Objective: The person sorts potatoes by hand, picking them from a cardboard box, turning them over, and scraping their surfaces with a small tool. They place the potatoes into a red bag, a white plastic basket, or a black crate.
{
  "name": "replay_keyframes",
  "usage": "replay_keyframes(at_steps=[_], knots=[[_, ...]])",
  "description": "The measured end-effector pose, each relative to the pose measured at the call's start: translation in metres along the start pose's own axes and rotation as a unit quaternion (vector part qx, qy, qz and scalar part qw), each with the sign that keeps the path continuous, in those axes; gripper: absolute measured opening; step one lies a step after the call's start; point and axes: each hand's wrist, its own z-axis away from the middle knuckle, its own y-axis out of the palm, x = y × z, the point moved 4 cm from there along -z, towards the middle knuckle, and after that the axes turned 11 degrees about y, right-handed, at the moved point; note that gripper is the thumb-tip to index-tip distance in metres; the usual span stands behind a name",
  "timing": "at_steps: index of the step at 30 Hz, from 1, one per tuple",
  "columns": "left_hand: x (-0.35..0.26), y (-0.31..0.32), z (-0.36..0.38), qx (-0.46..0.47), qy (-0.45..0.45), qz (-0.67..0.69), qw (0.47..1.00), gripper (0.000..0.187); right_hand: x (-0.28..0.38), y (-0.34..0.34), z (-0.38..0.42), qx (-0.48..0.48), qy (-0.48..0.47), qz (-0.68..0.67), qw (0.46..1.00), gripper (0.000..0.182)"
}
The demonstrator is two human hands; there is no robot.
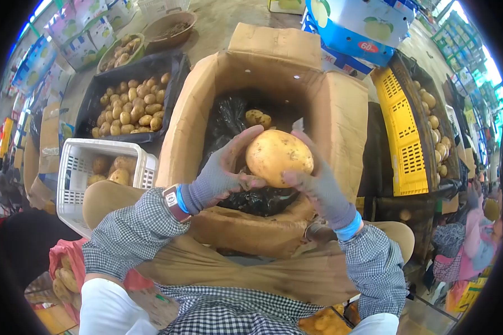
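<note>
A large yellow potato (278, 156) with dark dirt specks is held up between my two gloved hands. My left hand (226, 164) grips its left side, thumb at the lower edge and fingers along the top. On the right side, my right hand (317, 181) closes around it. Below the hands stands an open cardboard box (179, 134) lined with a black plastic bag (229, 120). One smaller potato (258, 118) lies inside at the far end. The near part of the box floor is partly hidden by my hands.
A black-lined crate (86, 106) of potatoes stands at left, with a white basket (67, 167) of potatoes nearer me. At right is a yellow crate (401, 131) beside more potatoes. A red bag (75, 251) of potatoes sits lower left. Blue cartons (363, 33) are at the back.
</note>
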Motion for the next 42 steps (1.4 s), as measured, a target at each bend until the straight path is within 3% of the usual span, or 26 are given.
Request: replay_keyframes(at_steps=[2, 5, 6, 7, 10, 12, 15, 18, 20, 22, 23, 25, 26, 28, 29, 30, 31, 32, 33, 34, 35, 36, 37, 39, 41, 42], knots=[[0.001, 0.004, 0.000, 0.013, -0.022, 0.024, 0.999, 0.083, -0.009, -0.005, -0.005, 0.009, 0.084, -0.135, 0.987, 0.064], [-0.007, -0.003, -0.012, 0.007, -0.063, 0.037, 0.997, 0.068, 0.008, -0.025, -0.003, 0.047, 0.057, -0.252, 0.965, 0.053], [-0.006, -0.007, -0.019, 0.030, -0.048, -0.041, 0.998, 0.060, 0.012, -0.042, 0.004, -0.004, -0.005, -0.271, 0.963, 0.055], [0.010, -0.023, -0.022, 0.002, -0.101, -0.049, 0.994, 0.057, 0.020, -0.060, 0.014, -0.069, -0.075, -0.280, 0.955, 0.056], [0.043, -0.085, -0.024, 0.092, -0.144, -0.218, 0.961, 0.052, 0.078, -0.126, 0.098, -0.241, -0.287, -0.279, 0.884, 0.049], [0.046, -0.106, -0.031, 0.183, -0.105, -0.273, 0.939, 0.051, 0.114, -0.172, 0.186, -0.360, -0.435, -0.233, 0.792, 0.041], [0.050, -0.107, -0.042, 0.187, -0.105, -0.303, 0.929, 0.047, 0.168, -0.194, 0.345, -0.525, -0.510, -0.078, 0.677, 0.040], [0.057, -0.113, -0.037, 0.164, -0.168, -0.274, 0.933, 0.044, 0.199, -0.188, 0.493, -0.711, -0.455, 0.113, 0.525, 0.040], [0.050, -0.102, -0.034, 0.211, -0.190, -0.283, 0.916, 0.048, 0.217, -0.193, 0.572, -0.834, -0.267, 0.311, 0.369, 0.039], [0.045, -0.087, -0.029, 0.235, -0.127, -0.346, 0.899, 0.047, 0.226, -0.202, 0.602, -0.843, -0.057, 0.485, 0.226, 0.039], [0.043, -0.085, -0.027, 0.265, -0.119, -0.391, 0.873, 0.049, 0.230, -0.209, 0.607, -0.818, -0.013, 0.535, 0.211, 0.039], [0.039, -0.083, -0.022, 0.313, -0.063, -0.456, 0.831, 0.052, 0.230, -0.237, 0.561, -0.752, -0.037, 0.593, 0.287, 0.039], [0.047, -0.097, -0.018, 0.320, -0.111, -0.484, 0.807, 0.053, 0.230, -0.245, 0.518, -0.704, -0.076, 0.617, 0.344, 0.039], [0.038, -0.096, -0.008, 0.351, -0.095, -0.546, 0.755, 0.051, 0.218, -0.234, 0.409, -0.591, -0.163, 0.658, 0.438, 0.038], [0.033, -0.093, -0.005, 0.375, -0.087, -0.580, 0.718, 0.050, 0.211, -0.231, 0.366, -0.557, -0.196, 0.656, 0.471, 0.038], [0.027, -0.094, -0.004, 0.359, -0.100, -0.590, 0.716, 0.050, 0.204, -0.225, 0.324, -0.547, -0.208, 0.649, 0.487, 0.038], [0.027, -0.094, 0.000, 0.363, -0.084, -0.615, 0.695, 0.050, 0.192, -0.232, 0.289, -0.560, -0.290, 0.455, 0.628, 0.042], [0.028, -0.092, 0.002, 0.371, -0.071, -0.636, 0.673, 0.049, 0.175, -0.245, 0.251, -0.540, -0.342, 0.233, 0.733, 0.046], [0.028, -0.090, 0.001, 0.366, -0.083, -0.637, 0.673, 0.049, 0.156, -0.250, 0.214, -0.492, -0.367, -0.003, 0.790, 0.050], [0.026, -0.087, -0.003, 0.364, -0.080, -0.647, 0.665, 0.050, 0.146, -0.234, 0.174, -0.430, -0.347, 0.036, 0.833, 0.052], [0.027, -0.084, -0.006, 0.364, -0.077, -0.656, 0.657, 0.051, 0.136, -0.212, 0.139, -0.366, -0.325, 0.074, 0.869, 0.054], [0.039, -0.086, -0.010, 0.360, -0.015, -0.667, 0.652, 0.052, 0.125, -0.188, 0.112, -0.340, -0.314, 0.092, 0.882, 0.053], [0.048, -0.082, -0.017, 0.361, -0.021, -0.667, 0.652, 0.052, 0.118, -0.164, 0.089, -0.314, -0.305, 0.109, 0.892, 0.052], [0.079, -0.070, -0.034, 0.298, -0.188, -0.585, 0.730, 0.053, 0.101, -0.132, 0.062, -0.346, -0.275, 0.035, 0.896, 0.037], [0.130, -0.063, -0.040, 0.179, -0.296, -0.489, 0.801, 0.050, 0.083, -0.124, 0.055, -0.337, -0.229, -0.026, 0.913, 0.037], [0.164, -0.062, -0.037, 0.187, -0.303, -0.486, 0.798, 0.050, 0.081, -0.117, 0.056, -0.334, -0.212, -0.003, 0.918, 0.038]])
